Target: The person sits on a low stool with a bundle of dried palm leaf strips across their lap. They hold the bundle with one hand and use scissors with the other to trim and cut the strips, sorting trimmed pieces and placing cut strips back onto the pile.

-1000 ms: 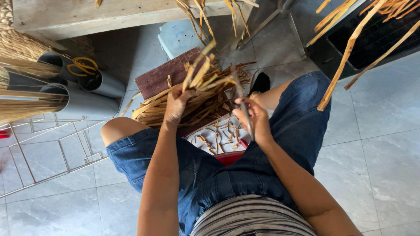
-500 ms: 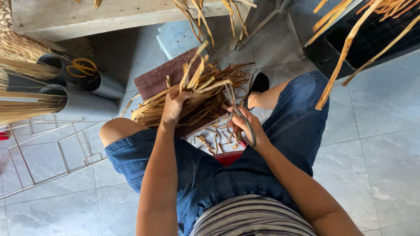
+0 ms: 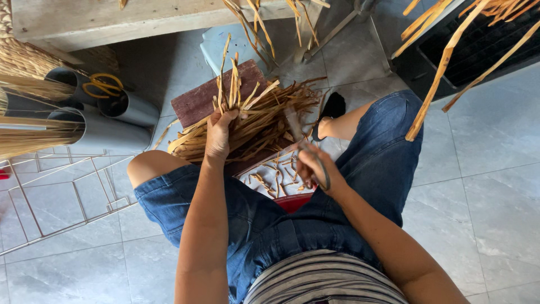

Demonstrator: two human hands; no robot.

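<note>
- Head view is showing a seated person in denim shorts, with a bundle of dried straw-coloured strips (image 3: 247, 121) lying across a dark red board (image 3: 194, 101) just beyond the knees.
- Left hand (image 3: 218, 135) is closing around the near side of the bundle, fingers wrapped over a clump of strips; several strip ends are now sticking upright above the bundle, steeper than half a second ago.
- Right hand (image 3: 315, 169) is gripping a pair of scissors (image 3: 306, 147), blades pointing up toward the bundle's right end; compared with a second ago it is sitting lower and nearer the lap, drawn back from the bundle.
- Below the bundle, between the thighs, a tray of short cut scraps (image 3: 275, 177) is lying over something red (image 3: 292, 201).
- Judging from the drawn-back scissors and the raised strips, a cut seems just finished and the left hand appears to be sorting out the next clump.
- Left of the bundle, grey tubes (image 3: 107, 121) holding straw and a wire rack (image 3: 62, 197) are resting on the tiled floor (image 3: 495, 186); above the bundle a wooden counter (image 3: 129, 19) is running across, with loose strips hanging from it.
</note>
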